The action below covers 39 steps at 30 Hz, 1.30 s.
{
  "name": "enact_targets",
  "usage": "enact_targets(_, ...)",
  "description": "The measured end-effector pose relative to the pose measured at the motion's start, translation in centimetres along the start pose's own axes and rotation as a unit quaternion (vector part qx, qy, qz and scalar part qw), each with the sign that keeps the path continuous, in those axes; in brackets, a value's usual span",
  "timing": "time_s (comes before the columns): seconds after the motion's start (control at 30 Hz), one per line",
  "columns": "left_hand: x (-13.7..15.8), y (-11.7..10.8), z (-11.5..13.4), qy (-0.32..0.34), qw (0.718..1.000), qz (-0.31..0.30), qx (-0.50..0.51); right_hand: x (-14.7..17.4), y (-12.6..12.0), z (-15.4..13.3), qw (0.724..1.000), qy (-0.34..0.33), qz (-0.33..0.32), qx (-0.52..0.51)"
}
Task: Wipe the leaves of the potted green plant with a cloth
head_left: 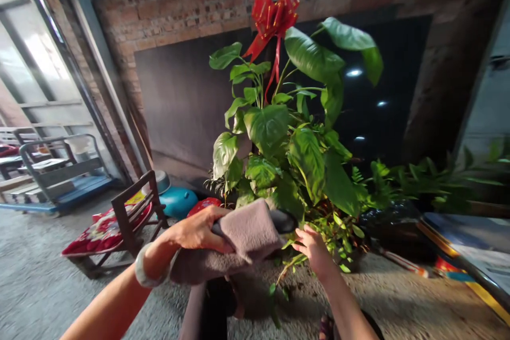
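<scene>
Left hand (197, 231) presses grey cloth (249, 234) on potted plant's (287, 154) black pot (283, 220).

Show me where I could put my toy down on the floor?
Bare floor lies left of the left hand, in front of the wooden chair. Another bare patch lies right of the right hand, before the black pot. Around the plant it is crowded with leaves.

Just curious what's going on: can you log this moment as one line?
left hand: shut on cloth | right hand: open, at plant base | red bow on top | floor
</scene>
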<state>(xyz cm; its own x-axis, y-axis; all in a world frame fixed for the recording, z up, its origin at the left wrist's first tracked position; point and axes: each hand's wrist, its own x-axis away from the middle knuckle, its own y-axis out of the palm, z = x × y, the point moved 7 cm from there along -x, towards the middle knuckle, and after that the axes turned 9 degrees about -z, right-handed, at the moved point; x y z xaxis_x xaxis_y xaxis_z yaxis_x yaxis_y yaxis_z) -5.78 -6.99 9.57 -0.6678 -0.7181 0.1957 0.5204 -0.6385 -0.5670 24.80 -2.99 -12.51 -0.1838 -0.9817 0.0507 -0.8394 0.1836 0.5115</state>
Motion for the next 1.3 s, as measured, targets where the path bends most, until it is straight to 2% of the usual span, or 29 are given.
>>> enact_targets(0.07,1.4,-2.0,3.4,0.032,0.993,0.11,0.009,0.8,-1.2,-1.1,0.998,0.002,0.059,0.034)
enact_targets(0.13,2.9,-4.1,7.0,0.084,0.968,0.231,0.051,1.5,-1.4,-3.5,0.995,-0.021,0.095,0.031)
enact_targets(0.2,3.6,-5.8,11.0,0.148,0.934,0.315,0.083,1.6,0.1,-6.4,0.997,-0.042,0.055,-0.037)
enact_targets(0.27,2.7,-6.7,15.2,0.208,0.91,0.349,0.079,1.4,2.8,-9.0,0.992,-0.034,-0.024,-0.122)
enact_targets(0.33,-0.1,-6.6,18.9,0.252,0.906,0.335,0.055,1.2,5.3,-11.0,0.98,-0.02,-0.087,-0.176)
enact_targets(0.37,-1.9,-6.2,20.0,0.265,0.91,0.317,0.04,1.1,6.1,-11.6,0.977,-0.016,-0.096,-0.188)
enact_targets(0.43,-5.7,-4.5,20.6,0.255,0.928,0.27,-0.019,1.0,6.8,-11.9,0.979,-0.021,-0.088,-0.185)
enact_targets(0.5,-9.1,-1.7,18.6,0.195,0.961,0.178,-0.081,1.1,6.5,-11.4,0.983,-0.036,-0.072,-0.167)
enact_targets(0.57,-10.6,1.5,15.3,0.111,0.988,0.052,-0.098,1.2,6.0,-10.5,0.985,-0.051,-0.065,-0.153)
enact_targets(0.63,-9.7,3.4,13.1,0.052,0.994,-0.035,-0.085,1.3,5.4,-9.6,0.987,-0.054,-0.062,-0.141)
enact_targets(0.7,-7.8,3.1,13.7,0.047,0.996,-0.042,-0.067,1.3,5.1,-8.9,0.989,-0.048,-0.053,-0.126)
enact_targets(0.73,-6.8,2.2,15.0,0.067,0.996,-0.013,-0.064,1.2,5.0,-8.6,0.991,-0.044,-0.049,-0.119)
enact_targets(0.8,-5.4,-0.8,18.8,0.137,0.98,0.116,-0.089,1.1,5.0,-8.4,0.992,-0.041,-0.044,-0.114)
enact_targets(0.87,-4.7,-3.7,22.2,0.205,0.928,0.277,-0.139,1.1,5.2,-8.5,0.992,-0.044,-0.044,-0.114)
enact_targets(0.93,-5.8,-4.8,23.2,0.215,0.882,0.377,-0.185,1.2,5.1,-8.6,0.992,-0.044,-0.043,-0.114)
enact_targets(0.97,-6.9,-4.6,22.7,0.195,0.877,0.389,-0.206,1.2,4.9,-8.7,0.992,-0.042,-0.041,-0.113)
enact_targets(1.0,-8.3,-4.1,21.5,0.162,0.885,0.373,-0.227,1.2,4.7,-8.7,0.992,-0.038,-0.038,-0.111)
enact_targets(1.03,-9.7,-3.2,19.7,0.123,0.901,0.333,-0.248,1.4,4.3,-8.7,0.993,-0.034,-0.035,-0.11)
enact_targets(1.1,-11.6,-0.3,15.1,0.048,0.943,0.199,-0.261,1.8,3.4,-8.3,0.994,-0.025,-0.03,-0.106)
enact_targets(1.17,-11.4,3.2,10.7,0.025,0.978,0.061,-0.199,2.6,2.4,-7.4,0.994,-0.016,-0.029,-0.102)
enact_targets(1.2,-10.8,4.7,8.9,0.023,0.987,0.006,-0.161,3.1,1.8,-6.8,0.995,-0.011,-0.027,-0.1)
enact_targets(1.3,-8.7,7.8,5.9,0.022,0.991,-0.081,-0.108,4.5,-0.4,-4.9,0.995,0.004,-0.006,-0.102)
